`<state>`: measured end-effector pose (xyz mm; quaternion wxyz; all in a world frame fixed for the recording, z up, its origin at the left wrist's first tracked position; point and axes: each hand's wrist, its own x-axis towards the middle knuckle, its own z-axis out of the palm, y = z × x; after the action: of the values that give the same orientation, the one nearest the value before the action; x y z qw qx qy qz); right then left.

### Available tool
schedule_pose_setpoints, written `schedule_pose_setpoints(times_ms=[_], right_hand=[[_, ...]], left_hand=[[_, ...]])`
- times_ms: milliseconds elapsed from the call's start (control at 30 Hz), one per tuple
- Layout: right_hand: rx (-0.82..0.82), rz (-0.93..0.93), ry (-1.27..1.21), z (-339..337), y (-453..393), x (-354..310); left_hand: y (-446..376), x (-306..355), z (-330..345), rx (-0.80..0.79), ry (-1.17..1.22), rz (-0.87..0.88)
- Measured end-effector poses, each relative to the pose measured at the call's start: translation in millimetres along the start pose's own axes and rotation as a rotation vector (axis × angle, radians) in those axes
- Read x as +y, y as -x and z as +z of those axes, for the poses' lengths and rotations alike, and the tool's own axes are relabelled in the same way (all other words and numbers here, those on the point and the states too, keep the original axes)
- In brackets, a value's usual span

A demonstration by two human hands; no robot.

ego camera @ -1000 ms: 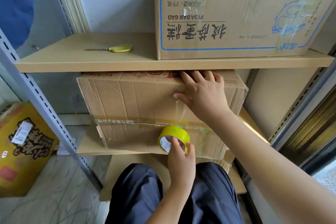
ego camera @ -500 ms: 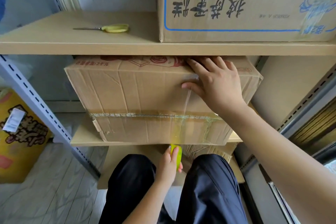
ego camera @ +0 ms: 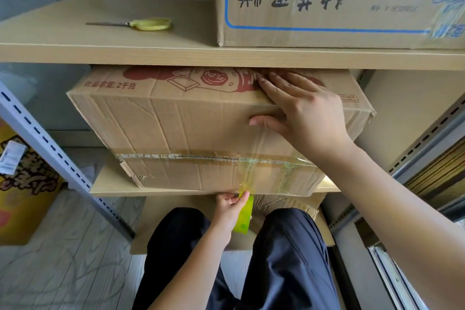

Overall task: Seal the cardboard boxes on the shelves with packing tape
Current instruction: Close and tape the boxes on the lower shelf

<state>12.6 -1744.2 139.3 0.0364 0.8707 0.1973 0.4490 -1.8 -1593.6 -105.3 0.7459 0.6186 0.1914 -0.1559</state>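
Here, tape being run down the front of the middle-shelf cardboard box [ego camera: 191, 128].
I see the right hand [ego camera: 304, 113] spread flat over the box's top front edge, pinning the clear strip; the left hand [ego camera: 230, 205] grips the yellow tape roll [ego camera: 244, 216] just below the middle shelf [ego camera: 113, 187]. Scissors [ego camera: 141, 24] lie on the upper shelf [ego camera: 100, 55].

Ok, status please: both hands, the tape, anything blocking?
Left hand grips tape roll below box. Right hand flat on box top edge. Tape strip spans front face. Nothing blocking.
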Motion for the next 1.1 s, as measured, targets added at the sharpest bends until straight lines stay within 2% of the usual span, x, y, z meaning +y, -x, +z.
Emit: schedule_pose_setpoints(times_ms=[67, 267, 433, 633, 767, 833, 967, 1100], right_hand=[[0.013, -0.032, 0.022, -5.6, 5.1, -3.0], [0.053, -0.091, 0.049, -24.5, 21.9, -6.6], [-0.032, -0.057, -0.011, -52.0, 17.5, -3.2], [-0.195, 0.005, 0.002, -77.3, -9.7, 0.8], [-0.416, 0.213, 0.078, -42.3, -19.1, -8.5], [-0.461, 0.302, 0.044, -17.7, -9.1, -17.9], [-0.535, 0.156, -0.092, 26.0, 43.9, -52.9], [-0.635, 0.191, -0.11, 43.9, 61.4, -63.3]], left_hand=[[1.6, -7.7, -1.9, 0.026, 0.007, -0.001], [15.7, -20.7, -12.6, -0.089, 0.084, -0.055], [64.5, -31.3, -21.7, -0.149, 0.071, -0.069], [129.8, -37.9, -39.4, -0.149, 0.127, 0.043], [143.9, -32.6, -42.5, -0.057, 0.076, 0.084], [147.2, -27.4, -36.9, 0.021, 0.026, 0.105], [146.8, -8.2, -20.0, 0.053, -0.005, 0.095], [146.9, 22.4, -5.6, 0.101, -0.034, 0.035]])
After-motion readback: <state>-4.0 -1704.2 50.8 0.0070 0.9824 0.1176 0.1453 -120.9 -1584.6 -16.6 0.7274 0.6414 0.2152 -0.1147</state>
